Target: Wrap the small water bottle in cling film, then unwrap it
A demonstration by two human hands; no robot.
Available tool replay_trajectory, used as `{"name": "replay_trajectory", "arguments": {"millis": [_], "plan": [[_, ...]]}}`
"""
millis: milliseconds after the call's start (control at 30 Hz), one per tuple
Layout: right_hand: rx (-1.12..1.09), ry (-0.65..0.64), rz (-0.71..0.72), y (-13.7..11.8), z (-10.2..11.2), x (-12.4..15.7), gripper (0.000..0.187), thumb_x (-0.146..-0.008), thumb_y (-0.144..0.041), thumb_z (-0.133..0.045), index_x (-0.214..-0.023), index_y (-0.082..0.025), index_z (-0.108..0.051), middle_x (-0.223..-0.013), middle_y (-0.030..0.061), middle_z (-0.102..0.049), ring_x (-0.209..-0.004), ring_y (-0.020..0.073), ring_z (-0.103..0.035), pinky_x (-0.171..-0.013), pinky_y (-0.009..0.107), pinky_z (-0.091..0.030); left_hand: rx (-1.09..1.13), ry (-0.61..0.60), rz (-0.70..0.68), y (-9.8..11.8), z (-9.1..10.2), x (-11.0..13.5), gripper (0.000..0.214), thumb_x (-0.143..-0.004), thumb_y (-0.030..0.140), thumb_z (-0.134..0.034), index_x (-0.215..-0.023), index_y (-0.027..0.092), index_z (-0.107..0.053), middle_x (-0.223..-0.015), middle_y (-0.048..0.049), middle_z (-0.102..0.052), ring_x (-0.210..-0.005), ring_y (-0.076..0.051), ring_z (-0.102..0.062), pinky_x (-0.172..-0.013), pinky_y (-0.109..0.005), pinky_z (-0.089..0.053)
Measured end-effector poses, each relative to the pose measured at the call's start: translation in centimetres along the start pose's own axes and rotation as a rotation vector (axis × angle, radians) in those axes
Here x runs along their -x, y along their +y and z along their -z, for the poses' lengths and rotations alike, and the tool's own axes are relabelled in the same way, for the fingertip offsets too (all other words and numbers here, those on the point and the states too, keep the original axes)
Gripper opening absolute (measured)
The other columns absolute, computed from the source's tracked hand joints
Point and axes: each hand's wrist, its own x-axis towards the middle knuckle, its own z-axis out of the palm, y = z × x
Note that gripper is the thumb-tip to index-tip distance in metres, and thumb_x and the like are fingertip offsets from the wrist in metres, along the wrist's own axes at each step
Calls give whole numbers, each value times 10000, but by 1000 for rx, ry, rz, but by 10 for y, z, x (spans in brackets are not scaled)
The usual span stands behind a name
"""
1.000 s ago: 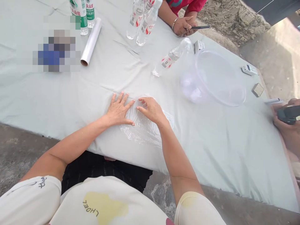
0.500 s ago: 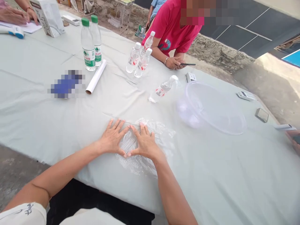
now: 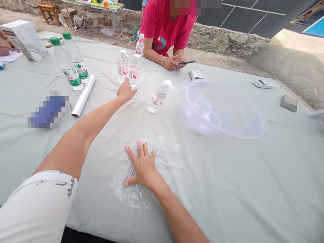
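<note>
My right hand (image 3: 145, 165) lies flat with spread fingers on a crinkled sheet of clear plastic film (image 3: 167, 175), pressing it to the tablecloth. Stretched out ahead, my left hand (image 3: 126, 90) is at two small water bottles, its thumb apart from the fingers. One small bottle (image 3: 123, 67) stands just beyond its fingertips, and a second small bottle (image 3: 134, 71) stands to the right. Whether the fingertips touch either bottle cannot be made out. A third small bottle (image 3: 139, 45) stands behind them. Another bottle (image 3: 158, 98), partly wrapped in film, leans between my hands and the tub.
A translucent plastic tub (image 3: 253, 135) lies right of centre. A white roll (image 3: 83, 96), two green-capped bottles (image 3: 72, 79) and a blurred blue item (image 3: 48, 111) are at left. Across the table, a person in pink (image 3: 162, 30) holds a phone (image 3: 186, 62).
My left hand has lifted off the film and reached forward to the small bottles. My right hand stays flat on the film. The camera view has shifted.
</note>
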Motion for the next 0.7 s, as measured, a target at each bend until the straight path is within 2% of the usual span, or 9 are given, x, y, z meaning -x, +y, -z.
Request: {"name": "replay_trajectory", "arguments": {"millis": [67, 133, 200, 267, 333, 433, 533, 633, 700], "plan": [[-23, 22, 19, 4, -4, -1, 1424, -442, -827, -772, -1595, -341, -92, -1656, 211, 108, -1474, 482, 210, -1044, 825, 30, 18, 185, 58, 26, -9, -37, 698, -854, 285, -696, -1441, 89, -373, -1445, -209, -485, -1286, -295, -534, -1011, -448, -443], [-36, 46, 40, 7, -7, -3, 1419, -449, -849, -751, -1595, -342, -85, -1654, 220, 106, -1469, 486, 217, -1034, 832, 45, 77, 267, 105, 48, -12, -70, 830, -843, 316, -738, -1481, 75, -266, -1456, -183, -469, -1277, -244, -517, -1043, -460, -399], [-44, 62, 60, 9, -10, -4, 1414, -461, -860, -735, -1595, -347, -63, -1652, 226, 104, -1466, 483, 227, -1024, 839, 59, 113, 246, 152, 63, -11, -96, 843, -855, 333, -738, -1473, 82, -222, -1370, -112, -555, -1215, -177, -527, -1053, -460, -372], [-44, 74, 67, 10, -12, -6, 1416, -464, -855, -739, -1595, -348, -54, -1651, 232, 99, -1465, 484, 229, -1015, 846, 64, 117, 209, 177, 73, -10, -112, 655, -874, 315, -723, -1357, 69, -355, -1323, -86, -587, -1170, -160, -522, -1034, -463, -370], [-37, 79, 63, 10, -13, -7, 1422, -461, -833, -762, -1597, -341, -62, -1649, 240, 92, -1468, 491, 217, -1011, 851, 61, 102, 185, 180, 77, -10, -117, 459, -913, 272, -682, -1247, 85, -429, -1317, -70, -581, -1146, -152, -509, -1015, -457, -366], [-33, 88, 54, 9, -12, -6, 1423, -457, -802, -795, -1597, -343, -77, -1654, 230, 73, -1476, 492, 198, -1020, 849, 38, 58, 167, 154, 76, -15, -108, 342, -967, 242, -613, -1234, 139, -426, -1308, -8, -545, -1131, -122, -473, -1018, -412, -341], [-29, 84, 37, 7, -8, -4, 1429, -444, -775, -826, -1594, -359, -88, -1664, 197, 70, -1481, 483, 201, -1044, 832, 15, -11, 183, 71, 64, -19, -88, 296, -984, 291, -595, -1221, 199, -442, -1335, 37, -428, -1140, -79, -399, -1026, -324, -313], [-9, 45, 14, 5, -4, -2, 1440, -460, -740, -848, -1598, -344, -58, -1661, 193, 102, -1480, 486, 204, -1052, 823, 10, -24, 187, -71, 41, -14, -55, 250, -962, 331, -612, -1128, 196, -483, -1272, 4, -353, -1070, -74, -377, -995, -280, -337], [-4, 35, 10, 4, -3, -1, 1447, -491, -723, -847, -1597, -333, 0, -1660, 190, 112, -1481, 491, 193, -1049, 825, 7, 50, 197, -191, 22, 0, -24, 177, -924, 288, -636, -988, 193, -501, -1162, -15, -364, -1009, -88, -380, -984, -266, -348]]}}
